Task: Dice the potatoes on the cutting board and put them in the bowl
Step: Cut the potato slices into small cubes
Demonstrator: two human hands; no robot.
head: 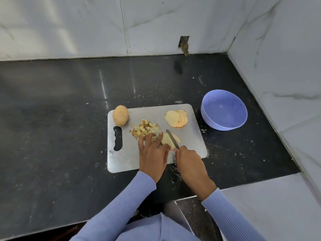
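Observation:
A steel cutting board [189, 136] lies on the black counter. On it sit a whole potato [120, 115] at the far left corner, a pile of diced potato [145, 129] in the middle, and a fan of potato slices [176, 118] at the far right. My left hand [152, 150] holds down a stack of potato slices [166, 138] with curled fingers. My right hand [188, 162] grips a knife [172, 138] whose blade lies across that stack. A lilac bowl [224, 110], empty, stands to the right of the board.
Marble walls close the counter [60, 110] at the back and on the right, just past the bowl. A hole in the back wall [184, 44] shows above the counter. The counter's front edge runs below my forearms.

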